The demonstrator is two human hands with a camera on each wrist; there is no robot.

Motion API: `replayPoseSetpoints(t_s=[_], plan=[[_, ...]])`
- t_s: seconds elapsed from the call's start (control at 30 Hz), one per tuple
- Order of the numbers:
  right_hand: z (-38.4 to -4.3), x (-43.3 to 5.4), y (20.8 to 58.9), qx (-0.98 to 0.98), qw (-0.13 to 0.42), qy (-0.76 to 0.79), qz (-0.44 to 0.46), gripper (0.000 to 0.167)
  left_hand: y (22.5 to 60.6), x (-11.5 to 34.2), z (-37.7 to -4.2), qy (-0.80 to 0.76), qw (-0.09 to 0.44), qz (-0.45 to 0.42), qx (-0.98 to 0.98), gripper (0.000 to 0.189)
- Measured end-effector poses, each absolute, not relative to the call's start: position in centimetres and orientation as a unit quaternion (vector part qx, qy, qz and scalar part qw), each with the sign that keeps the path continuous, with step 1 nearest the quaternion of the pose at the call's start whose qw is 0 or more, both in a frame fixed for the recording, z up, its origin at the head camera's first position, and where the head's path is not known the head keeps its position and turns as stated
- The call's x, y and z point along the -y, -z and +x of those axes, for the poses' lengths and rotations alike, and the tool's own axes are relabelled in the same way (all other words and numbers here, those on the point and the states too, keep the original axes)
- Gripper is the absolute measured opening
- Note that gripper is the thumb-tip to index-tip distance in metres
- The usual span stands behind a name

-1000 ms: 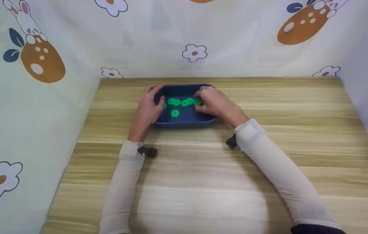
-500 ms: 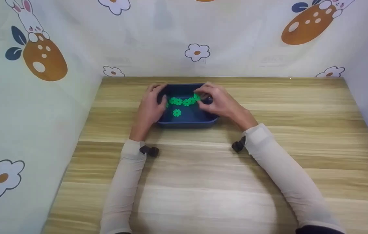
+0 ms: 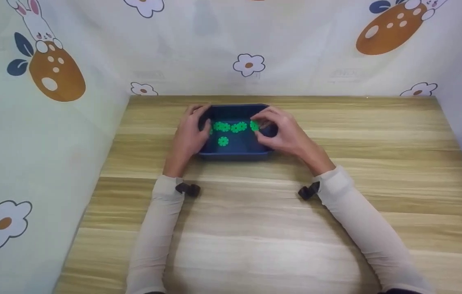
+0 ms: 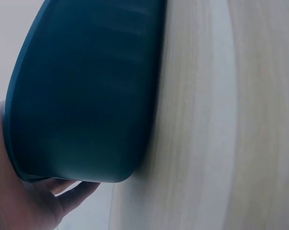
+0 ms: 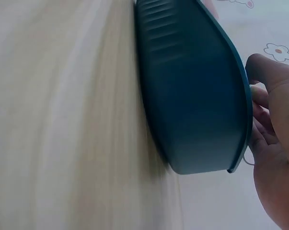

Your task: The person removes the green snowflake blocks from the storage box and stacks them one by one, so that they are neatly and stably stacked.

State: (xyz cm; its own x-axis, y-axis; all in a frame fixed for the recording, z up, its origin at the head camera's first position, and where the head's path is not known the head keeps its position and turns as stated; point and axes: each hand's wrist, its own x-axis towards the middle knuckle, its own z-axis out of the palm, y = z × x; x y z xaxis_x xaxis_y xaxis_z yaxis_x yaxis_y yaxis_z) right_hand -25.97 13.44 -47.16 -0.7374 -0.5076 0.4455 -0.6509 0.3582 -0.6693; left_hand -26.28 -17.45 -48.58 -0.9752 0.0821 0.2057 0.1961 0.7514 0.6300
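Observation:
A dark blue plastic bin [image 3: 235,156] stands on the table with several green snowflake discs in it. My left hand [image 3: 190,132] grips its left end, thumb inside the rim and fingers on the outside. Over the right end, my right hand [image 3: 286,128] pinches one green snowflake disc [image 3: 254,125] between thumb and fingers. Other discs [image 3: 223,127] lie in a row across the bin, and a single disc [image 3: 223,141] lies nearer the front. In the right wrist view the bin wall [image 5: 197,105] hides the held disc; fingers [image 5: 261,98] show beyond the rim.
The wood-grain table [image 3: 247,228] extends in front of the bin and to both sides. Behind it hangs a pale cloth wall [image 3: 296,53] printed with flowers and rabbits. Small black wrist cameras [image 3: 310,190] sit at both wrists.
My right hand has lifted the disc from the right end of the row and drawn it to the right, apart from the others. The left hand keeps its grip on the bin.

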Motion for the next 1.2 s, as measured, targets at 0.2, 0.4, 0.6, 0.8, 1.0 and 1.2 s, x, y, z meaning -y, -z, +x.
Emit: replayPoseSetpoints(t_s=[0.2,0.4,0.6,0.8,1.0,1.2], plan=[[-25.2,-14.7,47.5,0.818,0.056,-0.459,0.342,0.035,48.5,17.4,-26.3,0.344,0.076,-0.073,0.933,0.051],[-24.8,-15.8,47.5,0.813,0.066,-0.463,0.346,0.033,48.5,17.4,-26.1,0.346,0.074,-0.077,0.932,0.052],[-24.7,-16.4,46.9,0.815,0.077,-0.458,0.346,0.031,48.5,17.4,-26.2,0.344,0.074,-0.081,0.932,0.052],[-24.4,-17.4,46.8,0.815,0.088,-0.461,0.34,0.036,48.3,17.4,-26.2,0.345,0.064,-0.087,0.932,0.053],[-23.9,-18.8,47.3,0.823,0.091,-0.433,0.356,0.037,48.1,17.4,-26.2,0.351,0.056,-0.082,0.931,0.054],[-24.0,-20.2,47.5,0.834,0.073,-0.43,0.338,0.034,48.0,17.6,-26.2,0.353,0.051,-0.08,0.931,0.054]])
